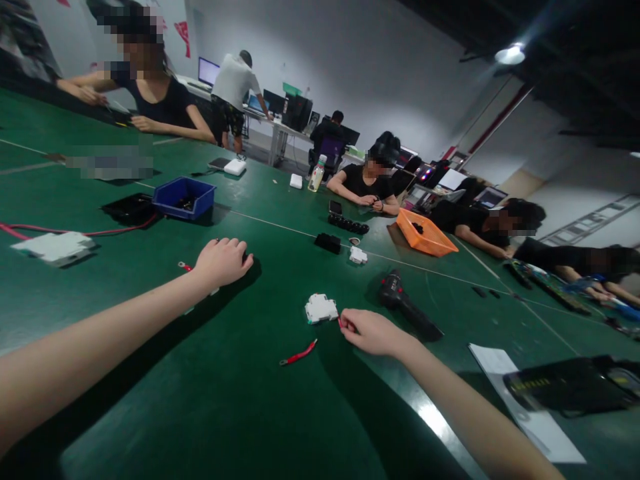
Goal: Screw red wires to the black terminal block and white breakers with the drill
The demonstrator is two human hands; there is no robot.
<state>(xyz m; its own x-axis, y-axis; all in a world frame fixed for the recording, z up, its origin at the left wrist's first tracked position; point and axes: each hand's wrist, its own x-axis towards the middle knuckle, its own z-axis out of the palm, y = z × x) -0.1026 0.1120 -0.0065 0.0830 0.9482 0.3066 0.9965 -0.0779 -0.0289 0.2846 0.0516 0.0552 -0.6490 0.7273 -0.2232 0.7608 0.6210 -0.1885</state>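
White module [321,309] just right of frame centre, flat on the green table [240,413]. Right hand [367,331] right beside it, grip together: thumb and fingertips pinched on a red wire end [341,322] at the module's right edge. Whether the wire is seated in the module, can't tell. Left hand [225,260], left of centre, fingers curled and bunched low over the table; can't tell if its grip is clamped on anything. Under that wrist, a pale part mostly hidden, plus a red-sleeved lug [185,266] poking out. Loose red lead [299,353] lower centre, near the module, not touching it.

Handling, judged by looks: module likely light, hard plastic, stiff, a bit slick; stepped outline should give decent edges. Best hold: opposite side walls, off the wire side. Wire probably bendy but springy, metal end stiff; pinch the red sleeve close to the end. Probably not very fragile, but a sideways tug could slide the whole module.

Nearby: black power driver [407,303] right of the module, second white module [358,255] above it, blue bin [184,199] upper left.
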